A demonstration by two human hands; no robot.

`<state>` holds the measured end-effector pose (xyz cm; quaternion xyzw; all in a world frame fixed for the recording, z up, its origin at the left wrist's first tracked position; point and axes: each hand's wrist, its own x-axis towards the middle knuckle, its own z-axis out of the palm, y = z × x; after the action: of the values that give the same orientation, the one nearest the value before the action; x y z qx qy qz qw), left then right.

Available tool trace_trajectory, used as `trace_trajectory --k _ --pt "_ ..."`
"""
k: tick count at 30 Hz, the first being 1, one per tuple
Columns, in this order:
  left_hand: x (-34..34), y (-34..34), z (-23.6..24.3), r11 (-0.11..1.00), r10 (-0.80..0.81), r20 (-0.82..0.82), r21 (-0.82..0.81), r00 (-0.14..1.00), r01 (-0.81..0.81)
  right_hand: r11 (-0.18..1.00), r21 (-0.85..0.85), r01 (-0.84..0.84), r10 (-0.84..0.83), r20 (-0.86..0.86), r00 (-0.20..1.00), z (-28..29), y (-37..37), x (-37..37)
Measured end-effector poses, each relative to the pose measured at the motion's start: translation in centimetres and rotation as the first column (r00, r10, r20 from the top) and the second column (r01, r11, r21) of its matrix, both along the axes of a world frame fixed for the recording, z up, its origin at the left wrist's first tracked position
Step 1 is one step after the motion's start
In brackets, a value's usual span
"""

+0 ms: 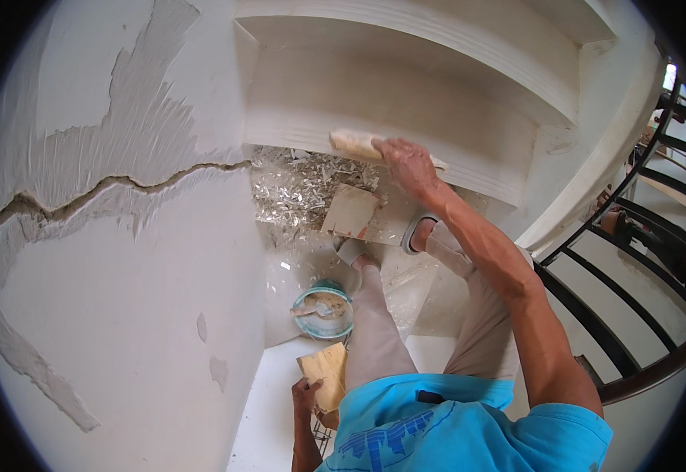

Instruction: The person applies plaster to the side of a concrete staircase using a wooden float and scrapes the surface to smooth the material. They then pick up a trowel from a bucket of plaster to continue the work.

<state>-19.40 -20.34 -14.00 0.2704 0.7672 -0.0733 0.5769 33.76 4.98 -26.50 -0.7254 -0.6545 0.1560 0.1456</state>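
My right hand [406,167] is closed on a long pale bar [352,144] held along the lower edge of a white stair riser [390,94]. Low beside my left leg, my left hand [308,392] grips a square yellowish board [327,370]; what is on its far side is hidden. Between my legs and the wall, a teal bucket [343,322] holds a beige material and a handled tool [305,310]. Below the riser lie white flakes and debris [296,185] around a square beige piece [351,211] on the step.
A white wall [154,291] with a long jagged crack and rough filler patches rises on my left. More curved white steps [437,27] rise ahead. A black metal railing [626,291] curves along the right. My slippered feet [417,234] stand on the debris-strewn stairs.
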Motion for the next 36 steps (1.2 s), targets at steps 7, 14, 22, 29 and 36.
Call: trace_trajectory --k 7,14,22,29,36 --pt "1.9 0.4 1.2 0.998 0.017 -0.028 -0.064 0.999 -0.019 0.972 0.102 0.213 -0.236 0.347 0.908 -2.4 3.7 8.8" --pt "2.1 -1.9 0.5 0.989 0.110 -0.017 -0.103 0.994 -0.111 0.985 0.096 0.143 -0.170 0.430 0.887 -4.9 6.2 9.9" --pt "0.0 -3.6 -1.2 0.987 0.094 -0.008 -0.132 0.996 -0.094 0.992 0.102 0.074 -0.115 0.493 0.862 -6.1 9.6 8.3" --pt "1.2 -2.8 -1.1 0.978 0.156 0.005 -0.138 0.988 -0.154 0.992 0.110 0.055 -0.101 0.476 0.874 -6.0 13.2 6.0" --pt "0.9 -3.2 -2.0 0.993 0.069 0.030 -0.101 0.997 -0.066 0.993 0.114 0.014 -0.063 0.439 0.896 -5.6 16.1 3.8"
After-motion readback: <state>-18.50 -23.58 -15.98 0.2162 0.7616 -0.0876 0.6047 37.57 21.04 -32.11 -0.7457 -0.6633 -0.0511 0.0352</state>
